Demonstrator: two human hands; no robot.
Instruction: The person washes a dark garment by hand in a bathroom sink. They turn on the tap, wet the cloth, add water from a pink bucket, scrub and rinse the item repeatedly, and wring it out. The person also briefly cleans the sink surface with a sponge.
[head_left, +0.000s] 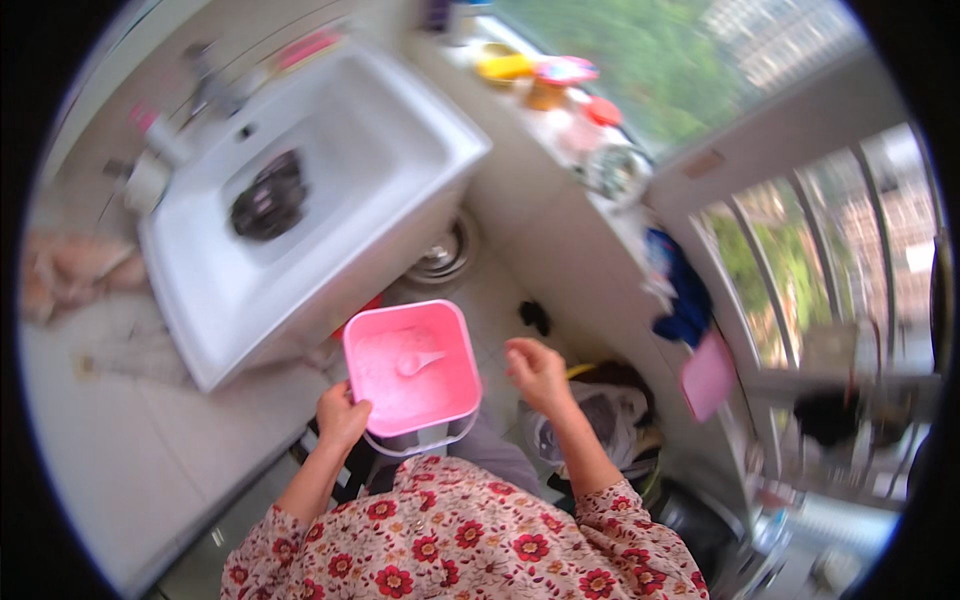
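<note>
A square pink plastic bucket (457, 360) with a white handle is right in front of me. My left hand (343, 418) grips its left rim, thumb over the edge. White powder and a small scoop (421, 361) lie inside the bucket. My right hand (536, 371) is raised a little to the right of the bucket, apart from it, its fingers partly curled; nothing shows in it. Beyond the bucket stands a white sink (360, 202), with a dark wet cloth bundle (271, 196) in its basin.
A faucet (214, 86) and bottles stand behind the sink. Jars, one with a red lid (601, 111), line the windowsill at upper right. On the floor to my right sits a container of laundry (600, 424). A pink dustpan-like item (707, 375) hangs on the right wall.
</note>
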